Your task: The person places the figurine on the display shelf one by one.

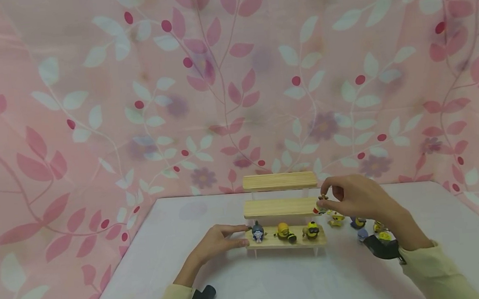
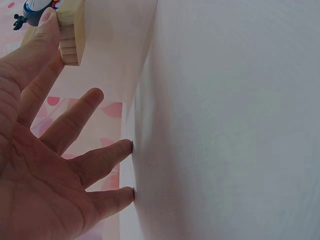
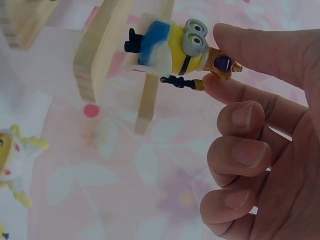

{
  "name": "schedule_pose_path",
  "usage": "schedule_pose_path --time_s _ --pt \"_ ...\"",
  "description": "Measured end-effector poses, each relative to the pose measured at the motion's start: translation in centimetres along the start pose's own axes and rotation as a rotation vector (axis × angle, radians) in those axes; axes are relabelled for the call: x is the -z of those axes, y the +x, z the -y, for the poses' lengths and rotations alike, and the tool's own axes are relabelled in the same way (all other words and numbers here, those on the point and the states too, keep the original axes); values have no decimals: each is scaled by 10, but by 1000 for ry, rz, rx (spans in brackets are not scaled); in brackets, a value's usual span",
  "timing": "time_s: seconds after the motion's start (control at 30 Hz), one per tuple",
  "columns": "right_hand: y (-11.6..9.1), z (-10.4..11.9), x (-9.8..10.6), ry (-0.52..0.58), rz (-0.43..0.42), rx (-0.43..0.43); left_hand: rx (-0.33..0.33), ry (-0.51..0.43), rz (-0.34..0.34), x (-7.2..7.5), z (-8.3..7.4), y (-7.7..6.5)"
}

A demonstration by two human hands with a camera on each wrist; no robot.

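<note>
A three-tier wooden display shelf (image 1: 281, 206) stands on the table. At the left end of its bottom tier (image 1: 287, 246), my left hand (image 1: 213, 243) holds the board between thumb and index finger; the other fingers are spread, as the left wrist view shows. My right hand (image 1: 359, 199) pinches a minion figurine (image 3: 181, 47) by its orange crown, thumb against index finger. The figurine has a blue-and-white outfit, goggles and a dark staff, and is held near the right end of the middle tier. On the bottom tier sit a grey-hooded figurine (image 1: 258, 232) and two yellow ones (image 1: 284, 231).
Several more figurines lie on the white table (image 1: 181, 271) right of the shelf, among them a yellow-and-white one (image 1: 335, 219) and a purple-and-yellow one (image 1: 358, 223), partly under my right arm. A pink floral cloth (image 1: 218, 99) hangs behind the table.
</note>
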State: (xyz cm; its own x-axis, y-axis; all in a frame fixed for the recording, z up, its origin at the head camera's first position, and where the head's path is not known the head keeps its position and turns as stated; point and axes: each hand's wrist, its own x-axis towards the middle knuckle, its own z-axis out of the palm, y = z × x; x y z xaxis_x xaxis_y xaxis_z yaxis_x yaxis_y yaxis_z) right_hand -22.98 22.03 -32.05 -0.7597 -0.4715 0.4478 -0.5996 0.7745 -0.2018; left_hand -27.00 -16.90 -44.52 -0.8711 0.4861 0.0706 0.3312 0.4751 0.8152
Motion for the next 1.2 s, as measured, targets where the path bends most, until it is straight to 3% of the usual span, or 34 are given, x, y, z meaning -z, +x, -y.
schedule_pose_path --time_s 0.3,1.2 --pt "20 9 -8 5 12 35 31 -17 -7 -2 -1 0" --pt "80 42 -32 137 89 45 38 -23 -12 0 -3 -2"
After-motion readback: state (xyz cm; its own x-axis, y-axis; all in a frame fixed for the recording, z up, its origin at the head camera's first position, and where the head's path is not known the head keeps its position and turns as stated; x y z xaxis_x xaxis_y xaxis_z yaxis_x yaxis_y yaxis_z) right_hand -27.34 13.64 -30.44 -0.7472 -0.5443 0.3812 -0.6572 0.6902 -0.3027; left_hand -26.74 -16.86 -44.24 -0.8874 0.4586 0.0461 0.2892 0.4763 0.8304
